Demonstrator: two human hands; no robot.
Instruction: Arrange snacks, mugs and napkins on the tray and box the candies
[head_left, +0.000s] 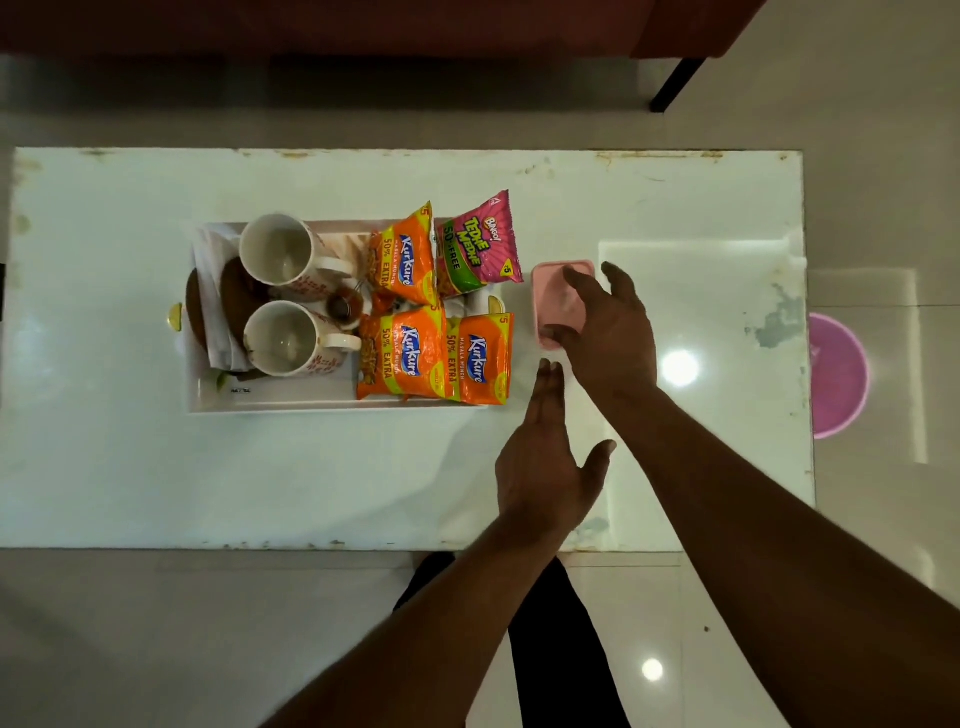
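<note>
A white tray (291, 402) on the table holds two white mugs (278, 249) (283, 338), folded white napkins (208, 291), brown coasters, three orange snack packets (402, 351) and a pink snack packet (478, 244). Right of the tray stands a small pink box (550, 291). My right hand (605, 322) hovers over the box with fingers spread, its fingertips at the box's rim. My left hand (545, 457) is open, fingers straight, pointing toward the box from just in front of it. The box's contents are hidden by my right hand.
The white table (130, 467) is worn along its edges. A pink round bin (839, 374) stands on the floor past the table's right end. A dark sofa and a black leg (675, 83) lie beyond the far edge.
</note>
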